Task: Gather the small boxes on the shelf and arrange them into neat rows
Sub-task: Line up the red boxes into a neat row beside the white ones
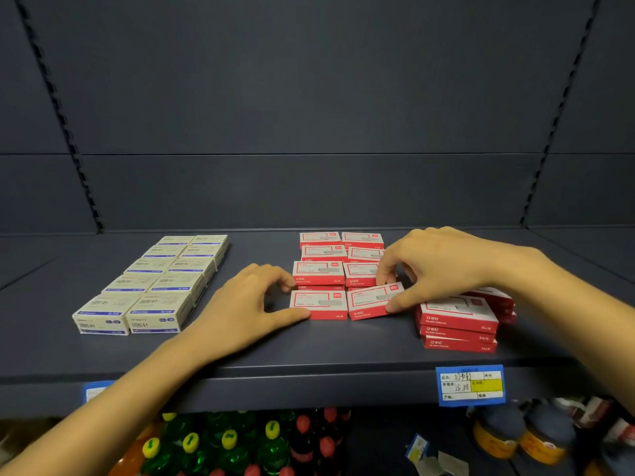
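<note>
Hands flank the front red boxes: left hand [252,304] open against one edge, right hand [434,266] pinching a tilted box [372,301]

Back wall: dark grey metal panel [309,97], crossed by one horizontal seam.
Uprights: slotted black strips [58,111] at left and right, leaning inward toward the bottom.
Shelf: dark grey board [343,341], matt, with a front lip.
Shelf lip: blue price label [470,385] with a yellow field at right; second blue label [96,389] at left, partly hidden.
Lower level: bottles with yellow and red caps [240,441]; dark-capped jars [522,438] at right.
Light: dim, even, without hard shadows.
</note>
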Demonstrator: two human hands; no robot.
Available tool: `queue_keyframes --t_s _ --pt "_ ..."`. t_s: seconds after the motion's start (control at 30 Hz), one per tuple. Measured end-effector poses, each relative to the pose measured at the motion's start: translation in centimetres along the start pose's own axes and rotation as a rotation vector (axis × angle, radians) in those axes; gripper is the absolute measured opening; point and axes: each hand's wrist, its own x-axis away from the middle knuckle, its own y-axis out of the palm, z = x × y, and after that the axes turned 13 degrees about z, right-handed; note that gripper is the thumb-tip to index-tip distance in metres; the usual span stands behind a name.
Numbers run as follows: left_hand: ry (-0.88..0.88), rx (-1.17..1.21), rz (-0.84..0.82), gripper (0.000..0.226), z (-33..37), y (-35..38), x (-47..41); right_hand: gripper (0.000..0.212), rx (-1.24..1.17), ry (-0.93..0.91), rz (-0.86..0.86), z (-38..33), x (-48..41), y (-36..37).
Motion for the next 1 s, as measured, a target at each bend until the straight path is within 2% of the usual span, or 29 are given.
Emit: queue_keyframes --t_s 0.2,0.27,0.37,0.43,0.5,0.63,0.8,1.0 --pt "0.075 0.030 0.089 0.029 1.1 -0.4 -0.2 0.039 -0.151 0.071 0.100 1.6 3.0 -1.7" --pt "0.112 0.037 0.063 0.029 1.6 -0.4 -0.3 0.049 -0.206 0.095 0.093 2.2 4.7 -2.3" --pt "0.154 0.059 0.024 0.030 2.5 -0.1 -0.6 0.061 -0.157 0.116 0.031 2.2 6.8 -2.1" --pt "0.176 0.093 0.000 0.030 3.5 0.3 -0.8 0.059 -0.095 0.113 0.012 1.9 7.4 -1.3" --pt "0.206 0.129 -0.032 0.031 4.6 0.8 -1.1 0.051 -0.074 0.121 0.042 1.7 7.7 -0.9" --pt "0.283 0.161 -0.097 0.038 7.0 2.2 -1.5 0.059 -0.116 0.196 0.181 2.4 9.0 -1.9" --pt "0.311 0.154 -0.147 0.052 9.2 4.7 -2.0 0.055 -0.122 0.268 0.287 3.3 10.8 -3.2" --pt "0.289 0.205 -0.239 0.040 10.0 6.2 -2.6 0.054 -0.119 0.296 0.319 2.9 11.3 -3.0"
